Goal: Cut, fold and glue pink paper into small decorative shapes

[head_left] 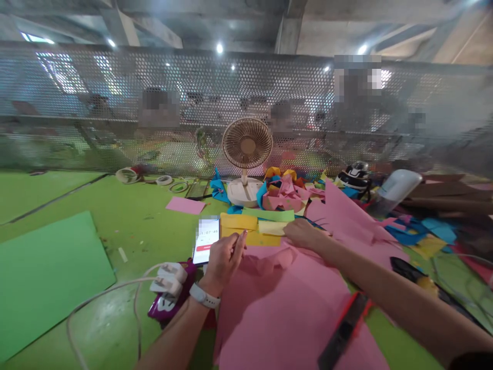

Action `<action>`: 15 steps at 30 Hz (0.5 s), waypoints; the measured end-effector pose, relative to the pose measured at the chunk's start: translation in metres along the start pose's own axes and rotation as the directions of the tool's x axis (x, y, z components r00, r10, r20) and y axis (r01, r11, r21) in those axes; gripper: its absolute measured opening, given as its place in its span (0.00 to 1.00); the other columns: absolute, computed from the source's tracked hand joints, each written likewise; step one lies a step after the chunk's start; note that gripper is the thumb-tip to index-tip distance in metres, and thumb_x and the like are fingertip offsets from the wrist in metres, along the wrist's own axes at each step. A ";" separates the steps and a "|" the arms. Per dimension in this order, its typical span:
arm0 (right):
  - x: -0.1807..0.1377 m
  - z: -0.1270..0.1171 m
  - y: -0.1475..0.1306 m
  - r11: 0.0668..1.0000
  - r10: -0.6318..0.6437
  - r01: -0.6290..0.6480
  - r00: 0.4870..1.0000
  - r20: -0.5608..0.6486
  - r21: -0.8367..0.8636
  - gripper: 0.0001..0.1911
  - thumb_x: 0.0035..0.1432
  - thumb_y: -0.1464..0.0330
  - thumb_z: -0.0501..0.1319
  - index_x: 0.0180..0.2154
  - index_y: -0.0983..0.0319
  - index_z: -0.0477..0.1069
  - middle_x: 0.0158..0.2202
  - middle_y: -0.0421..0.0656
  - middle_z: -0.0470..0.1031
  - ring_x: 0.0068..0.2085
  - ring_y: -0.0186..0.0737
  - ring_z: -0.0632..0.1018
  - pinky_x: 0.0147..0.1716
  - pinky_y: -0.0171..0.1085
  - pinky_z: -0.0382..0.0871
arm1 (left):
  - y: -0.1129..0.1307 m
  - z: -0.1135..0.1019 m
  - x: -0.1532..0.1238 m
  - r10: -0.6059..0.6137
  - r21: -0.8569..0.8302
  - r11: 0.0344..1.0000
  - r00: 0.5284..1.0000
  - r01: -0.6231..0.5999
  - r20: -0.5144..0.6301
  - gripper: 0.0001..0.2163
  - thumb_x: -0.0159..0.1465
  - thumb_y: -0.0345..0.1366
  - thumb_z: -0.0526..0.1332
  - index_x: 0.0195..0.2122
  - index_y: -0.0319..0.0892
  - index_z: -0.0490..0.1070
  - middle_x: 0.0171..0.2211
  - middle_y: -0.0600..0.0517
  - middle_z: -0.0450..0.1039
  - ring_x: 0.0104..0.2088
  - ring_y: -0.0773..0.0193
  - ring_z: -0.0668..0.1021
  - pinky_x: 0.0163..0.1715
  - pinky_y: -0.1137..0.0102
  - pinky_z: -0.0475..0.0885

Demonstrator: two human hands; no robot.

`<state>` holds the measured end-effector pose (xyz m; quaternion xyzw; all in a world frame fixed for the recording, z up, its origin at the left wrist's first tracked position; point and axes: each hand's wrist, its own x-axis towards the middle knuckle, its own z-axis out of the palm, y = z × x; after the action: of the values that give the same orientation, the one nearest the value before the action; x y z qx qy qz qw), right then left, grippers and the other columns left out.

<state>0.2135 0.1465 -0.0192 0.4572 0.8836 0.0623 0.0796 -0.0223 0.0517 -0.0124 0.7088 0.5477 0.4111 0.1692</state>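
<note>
My left hand (pixel 225 257), with a white watch on its wrist, is over the lower left edge of a yellow paper sheet (pixel 265 239). Its fingers are curled together, and I cannot make out whether anything is between them. My right hand (pixel 304 234) is closed at the right end of a pale yellow paper strip (pixel 269 227). A folded yellow piece (pixel 239 221) and a green strip (pixel 273 215) lie just beyond. Under both forearms spreads large pink paper (pixel 285 313). Beside my left hand is a lit phone (pixel 207 239) showing a timer.
A black and red utility knife (pixel 342 331) lies on the pink paper. White plugs and cable (pixel 168 280) sit left, near a green sheet (pixel 54 282). A fan (pixel 247 146) stands before a perforated metal screen (pixel 115 118). Paper scraps (pixel 285 192) pile behind; people are beyond the screen.
</note>
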 end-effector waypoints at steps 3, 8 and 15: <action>0.002 0.001 0.001 0.999 -0.028 0.028 1.000 0.000 -0.030 0.07 0.53 0.75 0.58 0.31 0.66 0.76 0.33 0.53 0.78 0.38 0.49 0.78 0.36 0.39 0.68 | 0.000 -0.001 0.000 0.011 0.032 0.999 1.000 -0.011 0.004 0.18 0.67 0.43 0.47 0.24 0.42 0.65 0.18 0.54 0.68 0.22 0.67 0.72 0.27 0.75 0.64; -0.023 0.003 0.026 0.997 0.049 -0.052 0.998 -0.047 -0.053 0.10 0.54 0.80 0.55 0.33 0.67 0.75 0.35 0.55 0.78 0.39 0.49 0.78 0.36 0.39 0.67 | 0.000 -0.002 -0.001 0.019 0.078 0.997 1.000 -0.020 0.005 0.18 0.67 0.43 0.48 0.23 0.42 0.66 0.18 0.54 0.68 0.22 0.67 0.72 0.26 0.75 0.63; -0.076 -0.036 0.060 0.962 0.233 -0.201 0.957 -0.170 0.184 0.16 0.63 0.67 0.48 0.35 0.60 0.74 0.30 0.45 0.78 0.31 0.41 0.78 0.28 0.35 0.67 | 0.002 0.006 0.002 0.089 0.075 0.994 0.995 -0.086 -0.044 0.10 0.66 0.41 0.51 0.39 0.42 0.69 0.29 0.51 0.74 0.30 0.65 0.75 0.31 0.73 0.66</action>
<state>0.2980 0.1172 0.0334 0.5488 0.8335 0.0408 -0.0506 -0.0160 0.0544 -0.0137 0.7279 0.5346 0.4145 0.1121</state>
